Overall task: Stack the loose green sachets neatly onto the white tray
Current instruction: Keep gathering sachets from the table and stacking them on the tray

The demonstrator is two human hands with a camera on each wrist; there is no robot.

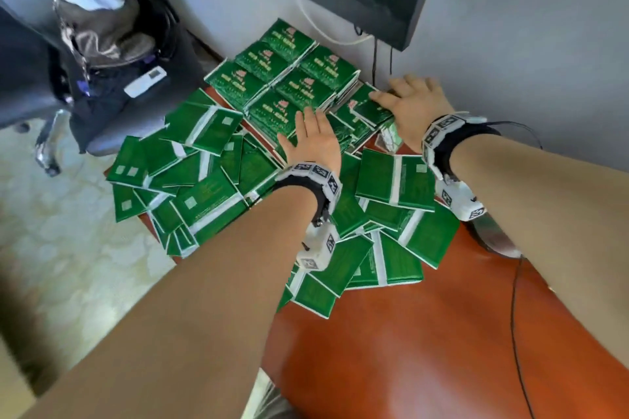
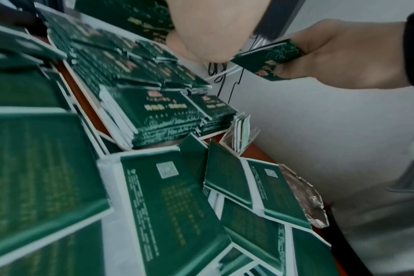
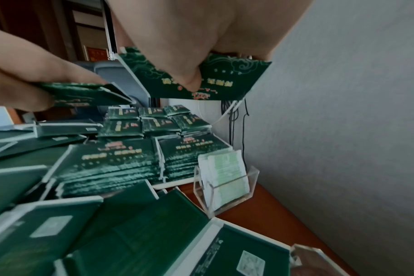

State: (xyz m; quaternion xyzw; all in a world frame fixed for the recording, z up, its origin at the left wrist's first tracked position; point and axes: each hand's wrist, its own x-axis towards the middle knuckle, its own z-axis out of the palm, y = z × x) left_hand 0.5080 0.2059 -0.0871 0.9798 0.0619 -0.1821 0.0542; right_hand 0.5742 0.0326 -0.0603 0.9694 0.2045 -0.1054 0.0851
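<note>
From the head camera, a heap of loose green sachets (image 1: 218,201) sprawls over the near and left part of an orange-brown table (image 1: 425,333), some overhanging its left edge. Farther back, neat stacks of sachets (image 1: 282,78) stand in rows near the grey wall; the white tray beneath them is hidden here. The left hand (image 1: 315,143) hovers palm down over the near edge of the stacks, and the right hand (image 1: 413,105) reaches over the right-hand stack close to the wall. A dark office chair (image 1: 102,54) carrying a bag stands far left.

In the left wrist view, the right hand (image 2: 338,61) pinches a green sachet (image 2: 270,59) between thumb and fingers, above the stacks. The left hand (image 2: 208,29) fills the top of the picture. A white tray (image 2: 111,138) edge shows under the nearest stack, and a clear plastic holder (image 2: 241,138) with pale slips stands just right of it.

In the right wrist view, the right hand (image 3: 201,37) holds its sachet (image 3: 227,80) tilted, thumb pressed on the printed face. The left hand (image 3: 28,76) at far left grips another sachet (image 3: 90,93) in curled fingers. Below, the stacks sit on the tray beside the clear holder (image 3: 225,184), with loose sachets nearer.
</note>
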